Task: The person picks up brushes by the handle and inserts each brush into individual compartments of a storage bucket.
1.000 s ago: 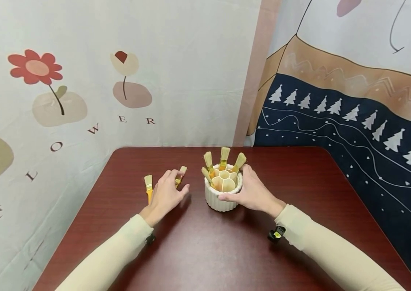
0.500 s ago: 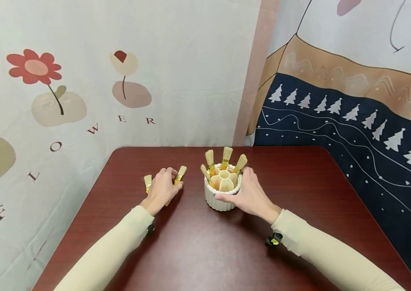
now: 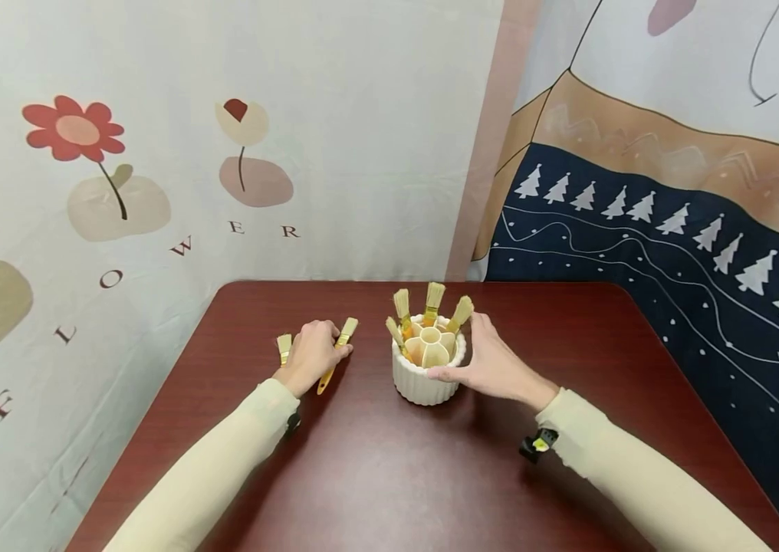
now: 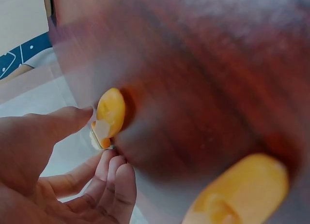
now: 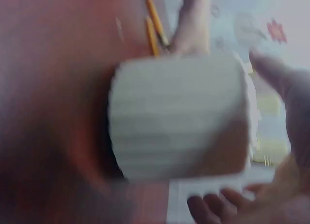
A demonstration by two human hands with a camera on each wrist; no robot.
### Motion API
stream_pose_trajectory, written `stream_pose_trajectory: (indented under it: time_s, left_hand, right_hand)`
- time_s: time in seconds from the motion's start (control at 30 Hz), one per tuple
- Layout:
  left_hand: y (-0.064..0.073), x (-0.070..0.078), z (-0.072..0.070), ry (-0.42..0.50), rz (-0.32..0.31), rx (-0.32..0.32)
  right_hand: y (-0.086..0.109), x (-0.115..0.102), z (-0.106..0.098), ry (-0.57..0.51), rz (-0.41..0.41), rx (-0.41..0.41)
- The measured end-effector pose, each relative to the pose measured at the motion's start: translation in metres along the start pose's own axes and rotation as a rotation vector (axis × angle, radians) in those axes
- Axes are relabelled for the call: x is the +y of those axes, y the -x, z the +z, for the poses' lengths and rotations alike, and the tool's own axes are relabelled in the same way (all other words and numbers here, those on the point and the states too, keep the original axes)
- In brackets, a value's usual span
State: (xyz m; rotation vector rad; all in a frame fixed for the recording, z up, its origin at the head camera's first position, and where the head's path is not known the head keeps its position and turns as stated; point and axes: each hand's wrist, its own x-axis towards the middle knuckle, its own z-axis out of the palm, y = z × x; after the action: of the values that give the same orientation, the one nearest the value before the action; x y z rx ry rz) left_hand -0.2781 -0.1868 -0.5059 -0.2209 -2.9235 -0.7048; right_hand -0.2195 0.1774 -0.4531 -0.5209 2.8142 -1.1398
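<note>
My left hand (image 3: 311,353) is over the left of the table, thumb and fingertips on either side of a flat paintbrush (image 3: 326,379). The brush's yellow handle (image 4: 111,110) runs out between thumb and fingers in the left wrist view. Another paintbrush (image 3: 284,345) lies left of it, partly hidden by the hand. A white ribbed pot (image 3: 425,383) with a petal-shaped divider (image 3: 430,337) holds several bristle-up brushes along its back and left. My right hand (image 3: 500,368) curves loosely about the pot's right side, thumb at the front rim, fingers spread and apart from the wall.
Both stand on a dark red-brown table (image 3: 389,475) with rounded far corners. A printed cloth (image 3: 362,138) hangs behind it, and a navy patterned one (image 3: 638,284) on the right. Dark devices sit on both wrists.
My left hand has lowered and brought thumb and fingers together at the right-hand brush. My right hand has loosened slightly from the pot. The head view has shifted a little.
</note>
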Motion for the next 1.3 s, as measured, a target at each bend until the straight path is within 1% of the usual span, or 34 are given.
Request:
stream_pose_trajectory:
  time_s: [0.03, 0.07, 0.17, 0.2, 0.23, 0.27, 0.3, 0.33, 0.4, 0.43, 0.47, 0.6, 0.73, 0.9, 1.03, 1.17, 1.3]
  left_hand:
    - [-0.002, 0.000, 0.000, 0.001, 0.004, 0.000]
    - [-0.006, -0.006, 0.005, -0.001, 0.013, 0.012]
    - [-0.012, -0.008, 0.005, 0.016, 0.002, 0.007]
    - [-0.009, 0.003, -0.002, 0.011, -0.030, -0.015]
    - [-0.013, -0.003, 0.005, 0.013, -0.031, -0.016]
    - [-0.014, -0.003, 0.006, 0.022, -0.037, -0.025]
    - [-0.011, 0.004, 0.000, 0.032, -0.048, -0.044]
    - [-0.011, 0.005, -0.001, 0.036, -0.054, -0.054]
    - [-0.010, 0.006, 0.000, 0.036, -0.054, -0.055]
    - [-0.010, 0.006, 0.001, 0.034, -0.049, -0.052]
    - [-0.007, 0.012, -0.005, 0.045, -0.056, -0.059]
    - [-0.004, 0.013, -0.005, 0.056, -0.069, -0.053]
    - [-0.002, 0.014, -0.006, 0.052, -0.106, -0.046]
    - [-0.002, 0.014, -0.008, 0.074, -0.123, -0.023]
    - [-0.002, 0.016, -0.010, 0.094, -0.114, -0.001]
    - [-0.002, 0.017, -0.010, 0.097, -0.089, 0.028]
    - [-0.001, 0.020, -0.012, 0.102, -0.065, 0.067]
  right_hand:
    - [-0.003, 0.004, -0.006, -0.012, -0.006, -0.037]
    - [-0.007, 0.009, -0.011, -0.032, -0.016, -0.075]
    - [-0.018, 0.022, -0.023, -0.093, -0.063, -0.174]
    - [-0.021, 0.027, -0.026, -0.113, -0.080, -0.200]
    - [-0.025, 0.031, -0.028, -0.134, -0.094, -0.221]
    - [-0.028, 0.034, -0.029, -0.155, -0.107, -0.240]
    - [-0.030, 0.036, -0.031, -0.167, -0.118, -0.257]
    - [-0.032, 0.038, -0.031, -0.176, -0.126, -0.272]
    - [-0.035, 0.041, -0.032, -0.189, -0.138, -0.290]
    - [-0.036, 0.041, -0.032, -0.196, -0.143, -0.294]
    - [-0.037, 0.041, -0.033, -0.202, -0.149, -0.300]
    - [-0.040, 0.043, -0.032, -0.228, -0.150, -0.303]
    - [-0.040, 0.045, -0.030, -0.255, -0.140, -0.304]
    - [-0.039, 0.044, -0.027, -0.243, -0.136, -0.276]
    - [-0.037, 0.042, -0.026, -0.209, -0.130, -0.256]
    - [-0.034, 0.041, -0.025, -0.212, -0.101, -0.250]
    - [-0.031, 0.040, -0.023, -0.216, -0.096, -0.236]
